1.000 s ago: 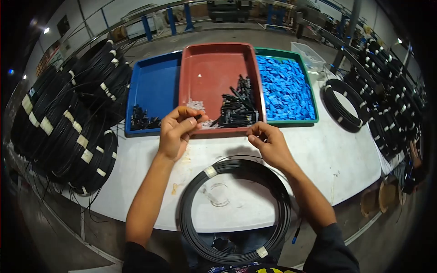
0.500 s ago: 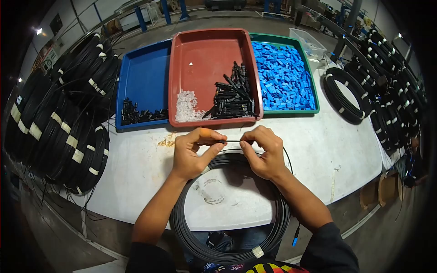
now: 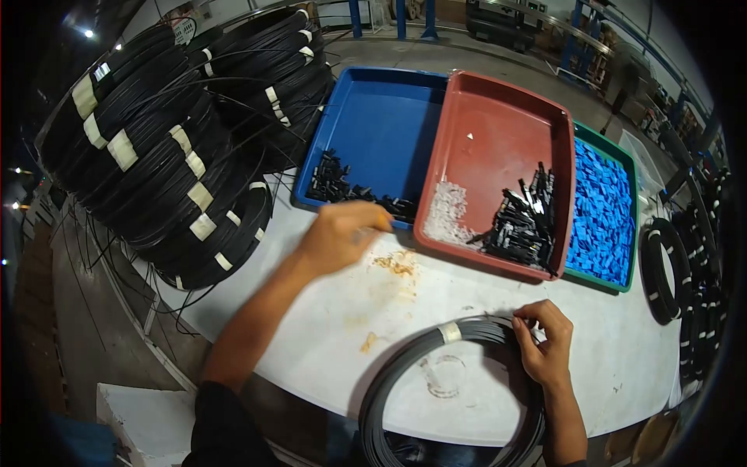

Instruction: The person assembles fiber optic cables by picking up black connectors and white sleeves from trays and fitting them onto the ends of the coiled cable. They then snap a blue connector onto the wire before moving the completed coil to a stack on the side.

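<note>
My left hand [image 3: 340, 237] is over the table's back part, just in front of the blue tray [image 3: 373, 93]. Its fingers are blurred and seem drawn toward each other; whether anything is between them is unclear. Small black parts [image 3: 331, 179] lie in that tray near the fingertips. My right hand [image 3: 543, 340] pinches the thin black cable at the upper right of a black cable coil [image 3: 381, 389]. A strip of pale tape [image 3: 450, 333] wraps the coil, which lies partly over the table's front edge.
A red tray [image 3: 498, 93] holds clear pieces [image 3: 447, 210] and black parts [image 3: 521, 226]. The green tray [image 3: 622, 286] holds blue pieces [image 3: 603, 210]. Tall stacks of taped coils [image 3: 148, 148] stand at left; more coils [image 3: 665, 272] are at right. A white box [image 3: 148, 420] is lower left.
The view has swung left. My hands have parted: the left has moved off toward the blue tray, while the right stays at the coil with the cable.
</note>
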`<state>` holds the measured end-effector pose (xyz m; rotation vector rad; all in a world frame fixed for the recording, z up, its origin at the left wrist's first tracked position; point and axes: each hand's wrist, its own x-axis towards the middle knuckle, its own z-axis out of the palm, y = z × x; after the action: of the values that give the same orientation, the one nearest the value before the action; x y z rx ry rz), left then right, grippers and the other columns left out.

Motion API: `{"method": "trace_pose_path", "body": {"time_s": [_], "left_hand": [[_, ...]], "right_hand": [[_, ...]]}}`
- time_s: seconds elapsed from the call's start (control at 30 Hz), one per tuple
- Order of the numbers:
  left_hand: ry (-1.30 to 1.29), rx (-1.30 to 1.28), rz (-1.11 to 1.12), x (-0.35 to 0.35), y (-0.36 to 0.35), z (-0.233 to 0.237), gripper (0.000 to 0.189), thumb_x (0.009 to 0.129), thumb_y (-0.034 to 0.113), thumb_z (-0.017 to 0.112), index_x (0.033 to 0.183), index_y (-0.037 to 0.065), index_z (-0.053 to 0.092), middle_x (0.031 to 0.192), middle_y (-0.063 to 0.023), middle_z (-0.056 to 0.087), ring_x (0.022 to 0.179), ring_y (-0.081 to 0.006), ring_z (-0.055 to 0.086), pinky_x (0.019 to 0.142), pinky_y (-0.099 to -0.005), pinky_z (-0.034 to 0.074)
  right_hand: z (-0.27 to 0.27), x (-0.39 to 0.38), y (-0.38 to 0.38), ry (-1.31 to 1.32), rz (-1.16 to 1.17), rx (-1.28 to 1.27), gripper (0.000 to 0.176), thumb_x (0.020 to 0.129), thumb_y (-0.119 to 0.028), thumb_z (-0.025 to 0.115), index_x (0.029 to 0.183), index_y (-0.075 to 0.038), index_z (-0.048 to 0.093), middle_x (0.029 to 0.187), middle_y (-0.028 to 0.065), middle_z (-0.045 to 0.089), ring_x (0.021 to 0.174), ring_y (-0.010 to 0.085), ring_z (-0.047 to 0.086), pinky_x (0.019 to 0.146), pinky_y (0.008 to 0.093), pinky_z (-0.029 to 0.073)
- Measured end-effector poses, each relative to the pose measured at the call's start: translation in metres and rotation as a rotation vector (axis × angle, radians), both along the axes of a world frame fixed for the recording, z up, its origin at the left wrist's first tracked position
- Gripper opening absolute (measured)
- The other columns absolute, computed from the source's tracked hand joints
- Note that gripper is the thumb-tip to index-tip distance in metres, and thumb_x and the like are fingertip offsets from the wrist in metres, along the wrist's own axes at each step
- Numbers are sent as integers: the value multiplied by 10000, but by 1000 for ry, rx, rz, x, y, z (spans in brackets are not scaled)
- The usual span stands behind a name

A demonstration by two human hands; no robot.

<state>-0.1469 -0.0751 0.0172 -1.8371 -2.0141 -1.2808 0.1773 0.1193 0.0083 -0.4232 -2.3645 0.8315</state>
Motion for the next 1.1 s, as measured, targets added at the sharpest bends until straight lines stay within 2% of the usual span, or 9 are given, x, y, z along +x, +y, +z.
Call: {"method": "trace_pose_path", "body": {"time_s": [0.07, 0.13, 0.27, 0.37, 0.53, 0.6, 0.83, 1.03, 1.1], "left_hand": [[121, -48, 138, -47, -13, 5, 117, 824, -59, 734, 935, -22, 724, 992, -160, 759, 911, -292, 749, 805, -352, 598], [96, -163, 283, -85, -22, 5, 116, 836, -52, 728, 945, -13, 727, 1030, -155, 753, 981, -301, 721, 873, -368, 571], [221, -165, 282, -125, -20, -7, 133, 844, 14, 736, 973, 31, 764, 1104, -111, 736, 1083, -282, 668, 957, -411, 500], [259, -293, 249, -124, -13, -7, 188, 873, 115, 748, 1054, 92, 795, 1281, -62, 665, 1260, -233, 563, 1080, -441, 374], [373, -292, 268, -118, -3, -4, 165, 838, 141, 777, 995, 108, 816, 1314, -49, 647, 1268, -212, 550, 1069, -435, 366], [375, -315, 390, -120, 2, -9, 173, 820, 113, 770, 985, 116, 821, 1335, -52, 640, 1281, -211, 542, 1068, -437, 361], [378, -372, 340, -118, 4, -1, 196, 819, 65, 736, 990, 110, 821, 1365, -53, 631, 1298, -214, 536, 1069, -460, 381], [461, -281, 226, -117, 11, -3, 269, 791, -16, 713, 985, 132, 825, 1263, -33, 692, 1222, -205, 592, 1092, -437, 398], [587, -304, 200, -121, 12, -5, 246, 774, -15, 729, 954, 122, 826, 1187, -24, 724, 1173, -195, 615, 1075, -413, 413]], "right_hand": [[2, -2, -1, -16, 6, 0, 85, 830, 35, 728, 904, 4, 700, 842, 119, 683, 706, 231, 634, 644, 315, 490], [3, -5, -2, -74, -19, 29, 88, 828, 43, 724, 904, 5, 700, 842, 121, 684, 706, 232, 635, 644, 316, 489], [-1, -7, -4, -79, -67, 80, 92, 817, 59, 713, 895, 15, 695, 826, 131, 672, 695, 236, 628, 640, 316, 485], [1, -9, -6, -106, -88, 100, 95, 806, 67, 710, 884, 18, 689, 817, 130, 667, 687, 233, 623, 638, 317, 482], [3, -12, -10, -164, -129, 115, 98, 793, 68, 710, 873, 19, 684, 808, 129, 667, 671, 233, 618, 631, 319, 480], [0, -11, -9, -167, -139, 120, 96, 791, 65, 710, 871, 18, 684, 805, 129, 667, 672, 235, 620, 632, 318, 479], [3, -12, -10, -189, -170, 117, 89, 788, 49, 713, 866, 13, 688, 795, 132, 667, 681, 241, 627, 639, 323, 481], [2, -11, -9, -177, -161, 112, 82, 792, 47, 708, 866, 17, 686, 796, 135, 665, 685, 243, 628, 642, 326, 483], [2, -10, -9, -179, -159, 105, 82, 793, 45, 709, 867, 18, 686, 797, 135, 664, 684, 242, 627, 642, 326, 483]]}}
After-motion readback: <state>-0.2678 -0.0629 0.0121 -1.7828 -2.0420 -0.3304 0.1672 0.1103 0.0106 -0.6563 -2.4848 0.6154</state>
